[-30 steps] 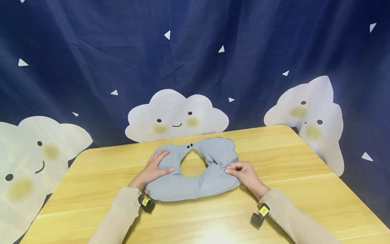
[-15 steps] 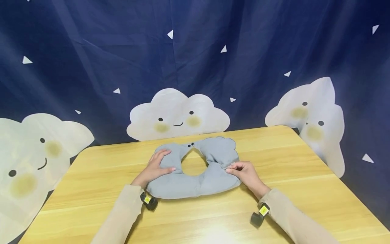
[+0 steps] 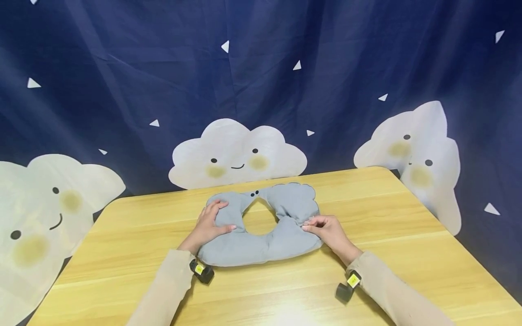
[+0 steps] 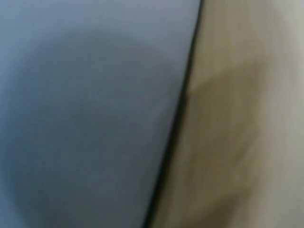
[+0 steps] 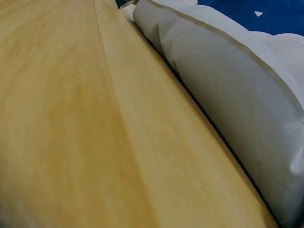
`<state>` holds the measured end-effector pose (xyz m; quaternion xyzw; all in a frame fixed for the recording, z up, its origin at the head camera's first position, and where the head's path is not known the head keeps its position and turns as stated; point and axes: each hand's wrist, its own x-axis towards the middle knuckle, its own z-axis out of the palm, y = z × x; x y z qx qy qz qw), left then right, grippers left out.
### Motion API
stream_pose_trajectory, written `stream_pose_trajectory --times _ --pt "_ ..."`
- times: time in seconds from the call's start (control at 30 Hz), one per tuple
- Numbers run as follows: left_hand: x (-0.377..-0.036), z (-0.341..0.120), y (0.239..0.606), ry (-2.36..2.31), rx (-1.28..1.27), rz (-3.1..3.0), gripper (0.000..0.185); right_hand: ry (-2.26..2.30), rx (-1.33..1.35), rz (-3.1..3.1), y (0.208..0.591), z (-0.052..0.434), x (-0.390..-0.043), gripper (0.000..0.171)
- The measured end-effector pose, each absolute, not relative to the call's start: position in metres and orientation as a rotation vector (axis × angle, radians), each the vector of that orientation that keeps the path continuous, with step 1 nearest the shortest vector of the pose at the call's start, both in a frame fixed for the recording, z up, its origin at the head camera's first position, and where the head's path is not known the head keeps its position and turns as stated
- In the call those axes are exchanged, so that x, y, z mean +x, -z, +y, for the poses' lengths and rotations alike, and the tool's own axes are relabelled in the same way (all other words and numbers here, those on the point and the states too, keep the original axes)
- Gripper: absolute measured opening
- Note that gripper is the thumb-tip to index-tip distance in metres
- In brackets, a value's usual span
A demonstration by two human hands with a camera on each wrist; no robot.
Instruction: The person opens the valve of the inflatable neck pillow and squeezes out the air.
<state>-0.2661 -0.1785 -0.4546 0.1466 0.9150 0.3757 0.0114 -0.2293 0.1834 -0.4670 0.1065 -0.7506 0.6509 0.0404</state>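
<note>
A grey U-shaped neck pillow (image 3: 261,244) with two small black eyes lies flat on the wooden table (image 3: 408,253), its opening turned away from me. My left hand (image 3: 212,224) rests flat on the pillow's left arm with fingers spread. My right hand (image 3: 322,226) pinches a fold of fabric at the pillow's right edge. In the left wrist view the pillow (image 4: 90,114) fills the left side as a blurred grey surface against the table (image 4: 247,142). The right wrist view shows the pillow's edge (image 5: 228,90) lying on the table (image 5: 71,123); no hand shows there.
A dark blue curtain (image 3: 261,68) with white smiling clouds and small triangles hangs behind the table. The table's far edge and rounded corners lie close behind the pillow. Small black wrist cameras (image 3: 201,271) sit on both beige sleeves.
Hardly anything: the left wrist has shifted slightly toward me, while both hands stay on the pillow in the same places.
</note>
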Motion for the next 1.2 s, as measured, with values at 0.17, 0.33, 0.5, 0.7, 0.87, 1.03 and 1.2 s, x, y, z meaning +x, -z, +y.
stream_pose_trajectory --times 0.17,0.33,0.5,0.7,0.87,1.03,1.2 --pt "-0.2643 -0.1775 0.4542 -1.162 0.456 2.869 0.076 -1.997 0.317 -2.306 0.4665 0.1829 -0.2292 0.011" --pt "-0.2637 -0.1776 0.4537 -1.148 0.453 2.882 0.076 -1.997 0.332 -2.307 0.4658 0.1824 -0.2286 0.009" --pt "-0.2641 -0.178 0.4545 -1.139 0.459 2.899 0.076 -1.994 0.316 -2.314 0.4665 0.1819 -0.2291 0.01" --pt "-0.265 -0.179 0.4566 -1.13 0.456 2.915 0.078 -1.997 0.303 -2.326 0.4671 0.1812 -0.2301 0.01" --pt "-0.2652 -0.1789 0.4569 -1.112 0.449 2.922 0.081 -1.999 0.297 -2.328 0.4673 0.1815 -0.23 0.012" --pt "-0.2659 -0.178 0.457 -1.097 0.442 2.93 0.081 -1.977 0.293 -2.352 0.4668 0.1818 -0.2297 0.013" --pt "-0.2659 -0.1763 0.4568 -1.09 0.429 2.938 0.08 -1.949 0.306 -2.37 0.466 0.182 -0.2295 0.014"
